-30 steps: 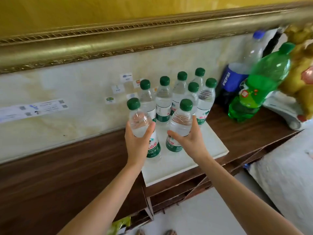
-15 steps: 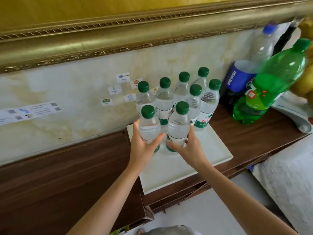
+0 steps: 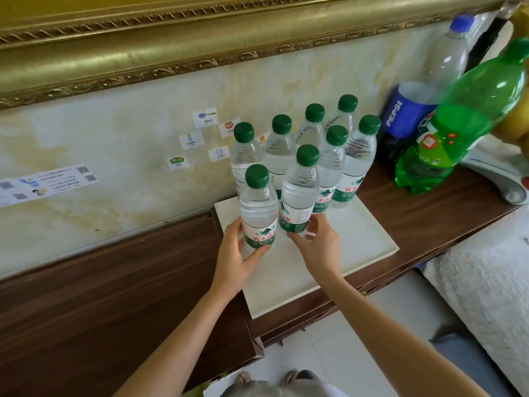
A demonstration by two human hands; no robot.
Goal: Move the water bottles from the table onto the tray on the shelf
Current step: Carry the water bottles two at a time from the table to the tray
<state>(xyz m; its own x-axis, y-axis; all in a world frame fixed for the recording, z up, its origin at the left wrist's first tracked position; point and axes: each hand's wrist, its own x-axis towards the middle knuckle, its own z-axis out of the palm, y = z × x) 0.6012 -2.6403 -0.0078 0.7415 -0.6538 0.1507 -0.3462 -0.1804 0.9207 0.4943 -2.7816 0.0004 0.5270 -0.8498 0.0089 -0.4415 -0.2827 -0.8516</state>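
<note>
The left hand [image 3: 233,253] wraps the lower body of the front-left bottle [image 3: 257,209], thumb on its near side across the green label and the other fingers curled behind it. The right hand [image 3: 317,245] cups the base of the front-right bottle [image 3: 299,193], fingertips pressed to the label's lower edge and thumb stretched left beneath it. Both bottles stand upright on the white tray [image 3: 357,247], just beyond the fingertips. Six more green-capped water bottles [image 3: 335,167] stand behind them, farther from the fingers, packed close toward the tray's back edge.

The tray sits on a dark wooden shelf [image 3: 100,296] against a pale marbled wall [image 3: 114,138] under a gilt carved frame [image 3: 171,53]. To the right of the right hand's fingers, well apart, stand a clear bottle with a blue "PEPSI" label [image 3: 409,116] and a leaning green soda bottle [image 3: 463,116].

The water labels carry red Chinese characters over a green band. Small stickers on the wall read "spoon" [image 3: 204,118], "bottle" [image 3: 191,140], "plate" [image 3: 219,153] and "sofa" [image 3: 177,162]; a longer strip with QR codes [image 3: 48,183] is too blurred to read.
</note>
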